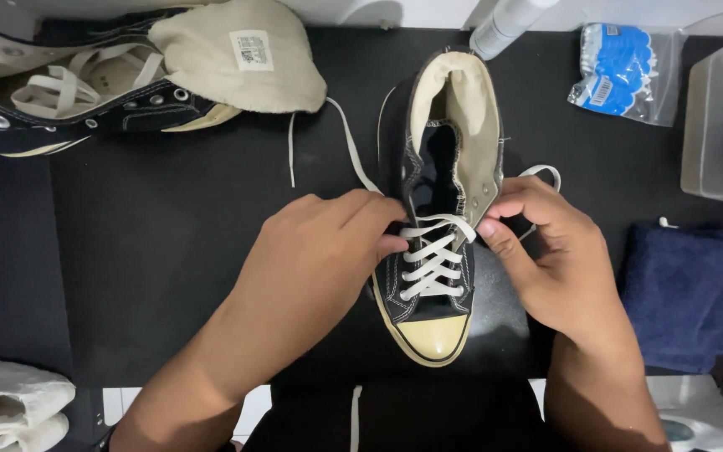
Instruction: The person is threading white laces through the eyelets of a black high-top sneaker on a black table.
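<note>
A black high-top canvas sneaker (449,167) with a cream toe cap lies on the black table, toe toward me, its tongue folded open. White laces (433,259) cross its lower eyelets. My left hand (320,251) pinches the lace at the sneaker's left eyelet row; that lace end trails up and left over the table. My right hand (558,259) grips the other lace end at the right eyelet row, where a loop of lace (543,172) shows behind my fingers.
A second black high-top (85,92) lies at the back left. White shoes (10,402) sit at the front left. A blue cloth (688,289), a clear plastic box (721,117), a bag of blue items (621,71) and a white bottle (504,25) are on the right.
</note>
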